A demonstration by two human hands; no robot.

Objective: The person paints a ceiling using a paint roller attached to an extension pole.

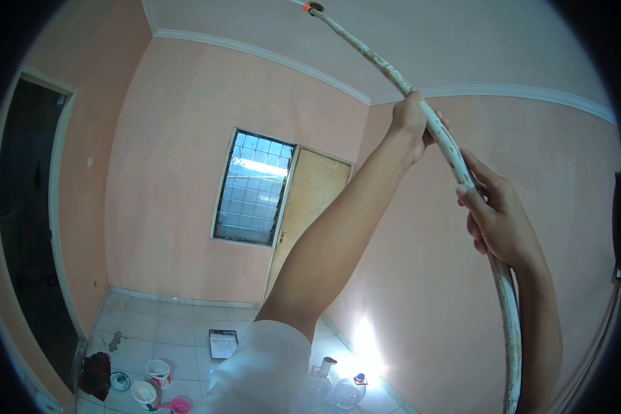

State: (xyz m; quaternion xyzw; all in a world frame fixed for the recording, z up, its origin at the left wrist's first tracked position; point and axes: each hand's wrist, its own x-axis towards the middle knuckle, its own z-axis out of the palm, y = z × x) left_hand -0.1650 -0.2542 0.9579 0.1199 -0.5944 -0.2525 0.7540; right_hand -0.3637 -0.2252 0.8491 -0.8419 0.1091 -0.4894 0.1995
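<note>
A long pole (446, 143), white and streaked with worn paint, slants from the lower right up to the ceiling. My left hand (412, 124) is wrapped around it higher up, arm stretched out. Lower down, my right hand (495, 215) grips the same pole, thumb and fingers around it. An orange piece (306, 7) and a dark round part (315, 7) show at the far end, near the ceiling (462, 41). What is fixed there is too small to make out.
On the tiled floor stand white buckets (160, 372), a pink dipper (179, 405), a paint tray (223, 343), a dark cloth (95, 376) and clear plastic jugs (348, 392). A window (254, 188) and a wooden door (314, 196) are ahead; a dark doorway (34, 207) is left.
</note>
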